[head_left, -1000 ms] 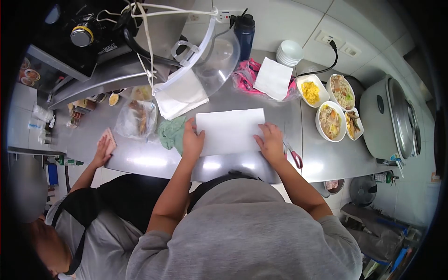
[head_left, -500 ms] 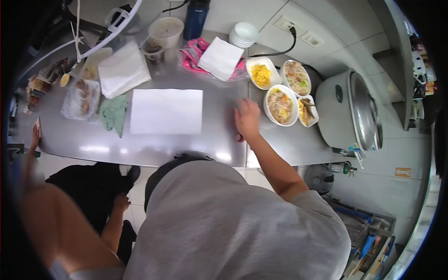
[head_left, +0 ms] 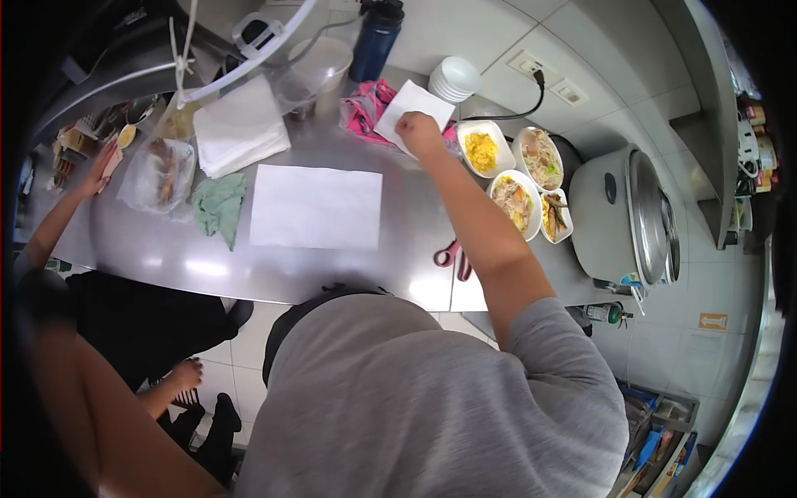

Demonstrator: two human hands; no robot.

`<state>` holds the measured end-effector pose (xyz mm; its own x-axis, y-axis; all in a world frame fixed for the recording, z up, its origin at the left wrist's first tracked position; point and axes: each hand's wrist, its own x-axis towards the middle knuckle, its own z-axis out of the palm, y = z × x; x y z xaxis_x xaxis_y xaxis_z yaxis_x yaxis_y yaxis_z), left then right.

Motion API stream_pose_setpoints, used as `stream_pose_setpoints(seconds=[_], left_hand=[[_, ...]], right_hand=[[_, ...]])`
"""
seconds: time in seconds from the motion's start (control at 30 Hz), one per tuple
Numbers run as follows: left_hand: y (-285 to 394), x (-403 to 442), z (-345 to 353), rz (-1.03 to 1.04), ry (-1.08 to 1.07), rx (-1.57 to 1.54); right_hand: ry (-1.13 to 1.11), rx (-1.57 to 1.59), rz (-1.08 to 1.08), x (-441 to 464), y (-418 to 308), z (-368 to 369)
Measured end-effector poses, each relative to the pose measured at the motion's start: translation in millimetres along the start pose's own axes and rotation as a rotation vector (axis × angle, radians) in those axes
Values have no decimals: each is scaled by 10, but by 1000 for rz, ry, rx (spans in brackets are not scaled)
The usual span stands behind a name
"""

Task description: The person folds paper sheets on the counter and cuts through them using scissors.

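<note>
White paper lies on the pink bag, perhaps to stay off the bench. The right hand is over it, curled; I cannot tell whether its grip clamps the paper. The left hand is out of view. Right of the bag, bowls cluster, likely saving room.

The counter is smooth metal with a glossy, blurred sheen. The large white sheet looks like smooth, matt paper, as does the smaller white sheet; the green cloth is matt and crumpled. The bag is thin, shiny clear plastic. The cooker has a dull grey body and glossy metal lid.
</note>
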<state>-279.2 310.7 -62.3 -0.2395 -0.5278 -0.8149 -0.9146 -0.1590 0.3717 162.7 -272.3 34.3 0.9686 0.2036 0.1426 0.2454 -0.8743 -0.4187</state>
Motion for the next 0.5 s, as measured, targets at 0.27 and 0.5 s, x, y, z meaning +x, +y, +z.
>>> stream_pose_setpoints(seconds=[0.27, 0.5], left_hand=[[-229, -610, -921, -18, 193, -183], [-685, -1112, -2849, -105, 1127, -737]], right_hand=[[79, 153, 25, 49, 174, -50], [218, 578, 209, -264, -130, -651]])
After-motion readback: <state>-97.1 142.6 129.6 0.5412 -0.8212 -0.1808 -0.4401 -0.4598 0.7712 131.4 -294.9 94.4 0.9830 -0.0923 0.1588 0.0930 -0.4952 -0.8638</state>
